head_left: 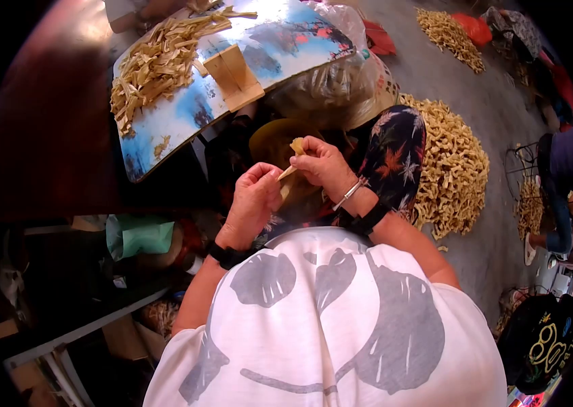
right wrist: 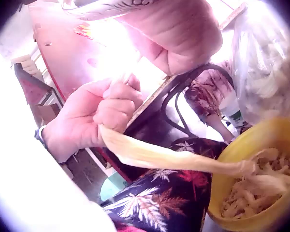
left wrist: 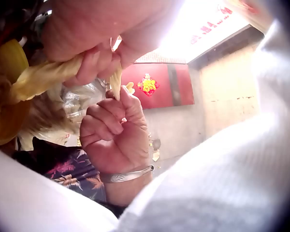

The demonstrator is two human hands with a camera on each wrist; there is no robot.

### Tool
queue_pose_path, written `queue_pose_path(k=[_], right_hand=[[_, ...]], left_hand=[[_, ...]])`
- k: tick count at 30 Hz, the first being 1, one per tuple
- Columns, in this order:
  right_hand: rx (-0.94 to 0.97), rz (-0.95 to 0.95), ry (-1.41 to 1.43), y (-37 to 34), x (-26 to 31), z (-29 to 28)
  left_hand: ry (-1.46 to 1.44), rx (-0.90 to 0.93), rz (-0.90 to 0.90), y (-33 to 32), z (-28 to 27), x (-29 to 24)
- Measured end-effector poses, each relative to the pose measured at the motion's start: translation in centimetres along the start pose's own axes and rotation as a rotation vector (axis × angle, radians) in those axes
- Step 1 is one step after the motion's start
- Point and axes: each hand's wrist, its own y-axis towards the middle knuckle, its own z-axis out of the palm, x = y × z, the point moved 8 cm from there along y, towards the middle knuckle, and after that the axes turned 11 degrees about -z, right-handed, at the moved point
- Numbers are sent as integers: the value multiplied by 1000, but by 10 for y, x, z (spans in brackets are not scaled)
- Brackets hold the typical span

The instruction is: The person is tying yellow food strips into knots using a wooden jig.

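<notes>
A long, soft, pale yellow strip (right wrist: 154, 154) is in both hands above the lap. My left hand (head_left: 252, 203) grips it with curled fingers, and a length trails from that hand toward the yellow basin (right wrist: 217, 193) in the right wrist view. Opposite, my right hand (head_left: 330, 169) pinches the strip's other part between thumb and fingers, with a crumpled bit (head_left: 297, 145) sticking up above them. A short taut stretch spans the gap between the hands. More strips lie inside the basin, between the knees.
A blue and white board (head_left: 191, 115) at upper left bears a heap of strips (head_left: 154, 68) and a small wooden block (head_left: 233, 78). Clear plastic bags (head_left: 341, 88) stand beyond the basin. Twisted yellow pieces (head_left: 456, 169) form a large pile on the floor at right.
</notes>
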Motion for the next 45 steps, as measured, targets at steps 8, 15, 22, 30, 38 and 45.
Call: queue_pose_path(k=[8, 15, 22, 30, 38, 45], right_hand=[[119, -229, -286, 83, 60, 26], [1, -668, -879, 169, 107, 56], [-48, -782, -1174, 207, 85, 55], [-40, -724, -1304, 181, 87, 37], [69, -469, -1112, 90, 68, 12], [23, -751, -871, 38, 50, 46]], left_hand=[[742, -242, 418, 22, -9, -95], [762, -481, 565, 66, -44, -204], [688, -513, 619, 100, -65, -210], [534, -618, 500, 93, -89, -198], [435, -293, 438, 24, -28, -126], [566, -355, 413, 26, -16, -51]])
